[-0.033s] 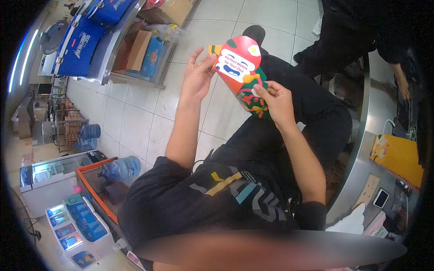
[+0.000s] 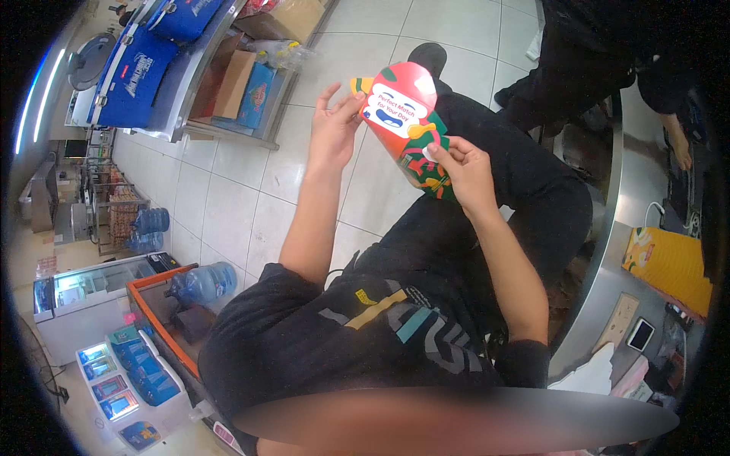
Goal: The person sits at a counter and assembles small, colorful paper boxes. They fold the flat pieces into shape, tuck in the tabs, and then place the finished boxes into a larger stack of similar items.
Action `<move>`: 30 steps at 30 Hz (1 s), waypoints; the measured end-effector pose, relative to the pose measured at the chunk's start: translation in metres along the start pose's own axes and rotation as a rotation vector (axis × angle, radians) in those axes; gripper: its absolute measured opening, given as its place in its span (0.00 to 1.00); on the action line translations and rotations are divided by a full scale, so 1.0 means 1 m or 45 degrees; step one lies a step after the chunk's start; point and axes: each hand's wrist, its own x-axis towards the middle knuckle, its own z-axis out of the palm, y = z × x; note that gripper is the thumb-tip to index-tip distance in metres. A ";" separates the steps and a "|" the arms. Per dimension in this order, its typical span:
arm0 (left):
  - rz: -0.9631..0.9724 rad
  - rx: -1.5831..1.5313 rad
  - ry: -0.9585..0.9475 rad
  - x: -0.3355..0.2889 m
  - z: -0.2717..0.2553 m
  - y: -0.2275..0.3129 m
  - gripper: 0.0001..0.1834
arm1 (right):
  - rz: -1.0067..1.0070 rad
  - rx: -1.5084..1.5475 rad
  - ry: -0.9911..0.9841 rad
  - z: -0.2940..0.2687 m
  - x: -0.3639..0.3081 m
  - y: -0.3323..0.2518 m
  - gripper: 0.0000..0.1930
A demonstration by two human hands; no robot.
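One carton (image 2: 405, 125), red with green and orange patches and a white panel, held up over the tiled floor (image 2: 251, 190) at about 12 o'clock of the view. Two hands on it: left hand (image 2: 334, 129) at its 9 o'clock edge, fingers spread, thumb and fingertips pressing the side; right hand (image 2: 464, 171) at its 5 o'clock corner, pinching the lower edge between thumb and forefinger. At 10 o'clock, one shelf (image 2: 228, 129) with two brown boxes (image 2: 236, 76) and one blue box (image 2: 257, 95). At 8 o'clock, three water jugs (image 2: 201, 283). At 1 o'clock, one other person (image 2: 601, 61) in black. At 3 o'clock, one yellow bag (image 2: 669, 266) on the steel counter (image 2: 608, 296).
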 end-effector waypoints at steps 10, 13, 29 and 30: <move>0.843 1.243 -0.865 -0.036 0.017 0.001 0.20 | -0.295 -0.323 -0.129 -0.005 0.015 0.006 0.16; 0.582 1.322 -0.867 -0.035 0.016 -0.001 0.18 | -0.233 -0.180 -0.031 -0.007 0.017 0.006 0.19; 1.053 1.551 -0.468 -0.053 0.017 -0.013 0.28 | -0.024 -0.204 -0.034 -0.001 0.014 -0.002 0.06; 1.011 1.505 -0.526 -0.053 0.018 -0.011 0.27 | -0.057 -0.221 -0.067 -0.002 0.015 -0.001 0.06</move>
